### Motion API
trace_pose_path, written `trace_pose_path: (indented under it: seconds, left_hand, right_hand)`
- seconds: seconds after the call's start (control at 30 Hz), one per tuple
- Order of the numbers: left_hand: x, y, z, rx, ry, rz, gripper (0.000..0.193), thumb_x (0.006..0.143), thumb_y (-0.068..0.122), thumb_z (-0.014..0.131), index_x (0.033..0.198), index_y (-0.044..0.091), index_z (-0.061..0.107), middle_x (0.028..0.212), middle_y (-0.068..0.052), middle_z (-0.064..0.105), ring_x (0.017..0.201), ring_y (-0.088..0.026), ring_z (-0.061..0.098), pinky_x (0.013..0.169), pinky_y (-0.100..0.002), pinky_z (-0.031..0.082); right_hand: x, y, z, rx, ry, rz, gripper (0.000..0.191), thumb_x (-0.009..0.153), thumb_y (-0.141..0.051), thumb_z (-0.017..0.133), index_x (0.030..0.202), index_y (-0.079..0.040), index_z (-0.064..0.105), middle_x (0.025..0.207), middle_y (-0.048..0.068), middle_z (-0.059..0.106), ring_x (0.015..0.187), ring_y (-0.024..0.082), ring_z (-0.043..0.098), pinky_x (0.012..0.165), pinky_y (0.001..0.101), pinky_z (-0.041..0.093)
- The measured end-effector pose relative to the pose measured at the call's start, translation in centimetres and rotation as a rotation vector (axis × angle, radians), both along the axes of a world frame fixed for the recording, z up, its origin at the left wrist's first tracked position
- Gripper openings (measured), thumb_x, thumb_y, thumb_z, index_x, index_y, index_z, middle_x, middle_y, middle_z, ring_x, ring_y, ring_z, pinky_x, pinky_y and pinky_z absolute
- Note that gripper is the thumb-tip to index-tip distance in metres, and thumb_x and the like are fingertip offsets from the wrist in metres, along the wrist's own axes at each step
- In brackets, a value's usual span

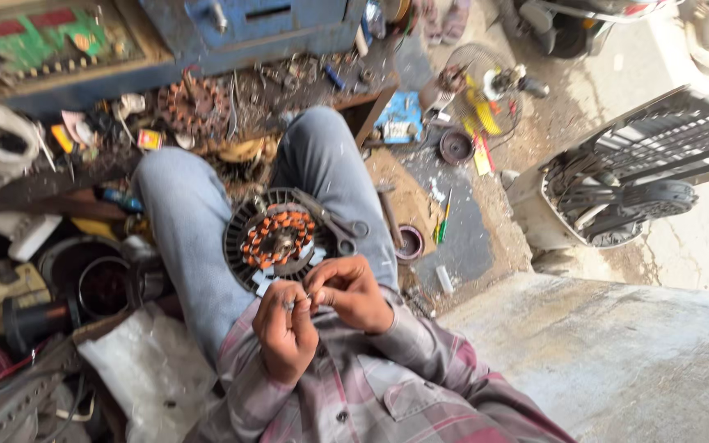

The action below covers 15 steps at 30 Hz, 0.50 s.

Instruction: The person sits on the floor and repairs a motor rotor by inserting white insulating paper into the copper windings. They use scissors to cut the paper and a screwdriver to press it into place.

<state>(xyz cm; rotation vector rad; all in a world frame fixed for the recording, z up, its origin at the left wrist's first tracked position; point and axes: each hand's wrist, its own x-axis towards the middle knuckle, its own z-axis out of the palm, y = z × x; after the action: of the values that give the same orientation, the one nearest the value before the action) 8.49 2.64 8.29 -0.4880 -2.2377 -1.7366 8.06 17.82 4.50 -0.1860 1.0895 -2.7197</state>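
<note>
A round fan motor stator [276,239] with orange copper coils lies on my lap, between my jeans-clad thighs. Just below it, my left hand [286,330] and my right hand [353,292] meet, and their fingertips pinch a small metallic piece [292,304], likely a wire end; it is too small to tell more. Grey scissors [336,226] rest on my right thigh beside the stator. My sleeves are plaid.
A blue metal box [256,29] and a cluttered bench with another wound stator [194,107] stand beyond my knees. At left are round tins [102,285] and a white plastic bag [151,371]. To the right are a fan guard [478,86], a cooler housing [617,180] and a concrete slab [617,353].
</note>
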Motion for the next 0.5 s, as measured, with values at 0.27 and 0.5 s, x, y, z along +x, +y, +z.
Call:
trace_pose_path:
  seconds: [0.27,0.5]
  left_hand:
    - [0.1,0.7,0.8,-0.069,0.106,-0.003,0.008,0.102,0.003,0.056,0.095,-0.001,0.056,0.087,-0.012,0.06,0.079,-0.028,0.062,0.069,-0.038,0.051]
    - [-0.5,-0.3,-0.5,-0.062,0.085,-0.006,0.004,0.106,0.001,0.054,0.104,-0.001,0.057,0.098,-0.016,0.061,0.09,-0.034,0.062,0.081,-0.045,0.052]
  right_hand:
    - [1.2,-0.7,-0.4,0.152,0.018,-0.14,0.013,0.099,-0.011,0.072,0.099,0.001,0.065,0.098,0.005,0.067,0.09,0.009,0.061,0.08,0.0263,0.052]
    - [1.4,0.5,-0.7,0.396,-0.034,-0.159,0.02,0.087,0.0,0.076,0.106,0.0,0.07,0.098,0.008,0.073,0.091,0.014,0.07,0.079,0.028,0.057]
